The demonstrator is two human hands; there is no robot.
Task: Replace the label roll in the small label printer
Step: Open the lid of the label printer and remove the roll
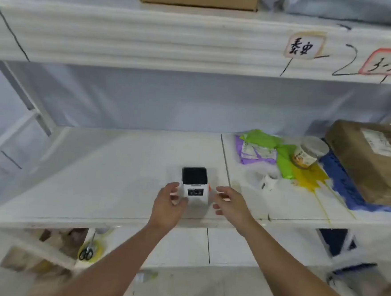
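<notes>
A small white label printer [195,187] with a dark top panel and an orange tab on its right side stands on the white shelf [95,175], lid closed. My left hand [168,205] is at its left side, fingers curled and apart, at or just off the casing. My right hand [230,204] hovers just right of the printer, fingers spread, holding nothing. A white label roll [268,182] lies on the shelf to the right, near clear plastic wrap.
To the right lie green and purple bags [261,148], a lidded jar [307,154], a yellow sheet, a blue tray and a brown parcel [374,160]. An upper shelf beam [151,38] hangs overhead. Scissors [86,252] sit on the lower level.
</notes>
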